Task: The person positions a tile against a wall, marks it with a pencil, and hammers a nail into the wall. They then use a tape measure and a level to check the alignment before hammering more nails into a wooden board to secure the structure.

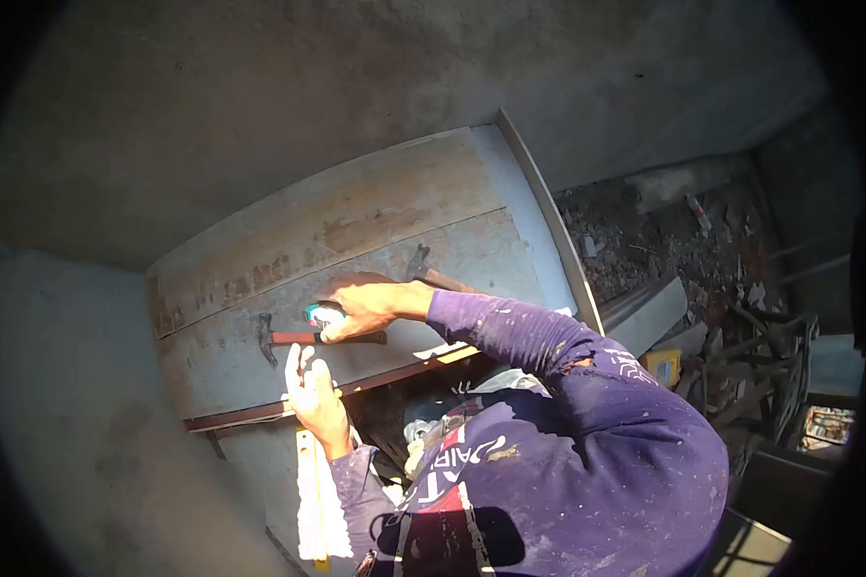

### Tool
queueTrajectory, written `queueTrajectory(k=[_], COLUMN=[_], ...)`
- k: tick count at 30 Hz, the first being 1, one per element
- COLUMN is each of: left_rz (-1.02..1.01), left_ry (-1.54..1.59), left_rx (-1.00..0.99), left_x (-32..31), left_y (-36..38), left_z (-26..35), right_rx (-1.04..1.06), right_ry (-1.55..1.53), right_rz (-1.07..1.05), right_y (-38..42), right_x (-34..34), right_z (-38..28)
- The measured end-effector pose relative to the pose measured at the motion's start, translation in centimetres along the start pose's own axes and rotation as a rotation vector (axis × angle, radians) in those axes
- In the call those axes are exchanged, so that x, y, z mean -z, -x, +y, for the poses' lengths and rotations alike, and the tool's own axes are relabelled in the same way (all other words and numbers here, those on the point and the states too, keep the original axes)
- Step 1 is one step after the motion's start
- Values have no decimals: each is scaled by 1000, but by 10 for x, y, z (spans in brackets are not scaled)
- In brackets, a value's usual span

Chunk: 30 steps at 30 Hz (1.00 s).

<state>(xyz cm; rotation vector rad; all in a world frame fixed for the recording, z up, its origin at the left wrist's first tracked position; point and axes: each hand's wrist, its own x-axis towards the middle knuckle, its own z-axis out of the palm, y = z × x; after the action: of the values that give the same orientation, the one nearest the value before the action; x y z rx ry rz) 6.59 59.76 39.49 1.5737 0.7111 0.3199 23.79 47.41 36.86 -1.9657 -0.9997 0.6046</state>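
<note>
My right hand [361,310] is closed around a teal-and-white tape measure [325,314] above a worn wooden board surface [375,240]. Just below that hand lies a claw hammer [291,338] with a reddish handle, its metal head to the left. My left hand [319,402] is at the front edge of the boards, fingers raised and apart, with no held object visible. Beyond my right wrist, a second hammer [420,260] is partly hidden. Beneath my left hand, a long yellow-edged bar [308,481] hangs in glaring sunlight.
An upright strip [548,212] borders the boards on the right. Past it, rubble [674,240] covers the floor, with scrap timber [741,385] and a yellow object [662,367] nearer me. Bare walls [67,337] rise at the left and behind.
</note>
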Motion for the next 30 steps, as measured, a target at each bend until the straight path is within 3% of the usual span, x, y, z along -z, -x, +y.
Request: queueTrajectory(k=[1,3,4,7,9,11,13,14,15,17,19,21,26,30], left_rz=[-120,-465,-665,-1104,-1335,-1541,-1558,-1513,-1502,-1458,-1484,-1499,-1465,-1457], left_ry=[139,-77,11,69,103,258,112,79,47,50,-9,-83,33,-58], left_rx=[0,110,53,204,255,304,57,-323,-430,-678,-696,-721,-815,-610], left_x=[-8,-32,-47,-89,-113,-136,-156,-166,-174,-197,-216,-237,-290,-307], left_y=[-16,-21,-21,-6,7,16,18,12,8,4,4,5,23,15], left_z=[-6,11,-8,-24,-37,-51,-55,-51,-40,-47,-43,-41,-63,-79], right_rx=[27,-102,-225,-545,-632,-857,-1029,-1109,-1183,-1357,-1370,-1217,-1308,-1274], right_ry=[-44,73,85,232,329,450,536,549,565,774,1032,1259,1424,1623], right_rz=[27,94,112,181,317,182,191,248,306,214,283,408,301,297], right_y=[38,102,130,196,231,255,291,304,313,322,332,337,323,325], right_x=[-2,5,9,18,9,18,25,33,44,61,73,81,101,120], right_z=[-4,-15,-23,-52,-63,-84,-92,-103,-118,-144,-164,-177,-189,-188])
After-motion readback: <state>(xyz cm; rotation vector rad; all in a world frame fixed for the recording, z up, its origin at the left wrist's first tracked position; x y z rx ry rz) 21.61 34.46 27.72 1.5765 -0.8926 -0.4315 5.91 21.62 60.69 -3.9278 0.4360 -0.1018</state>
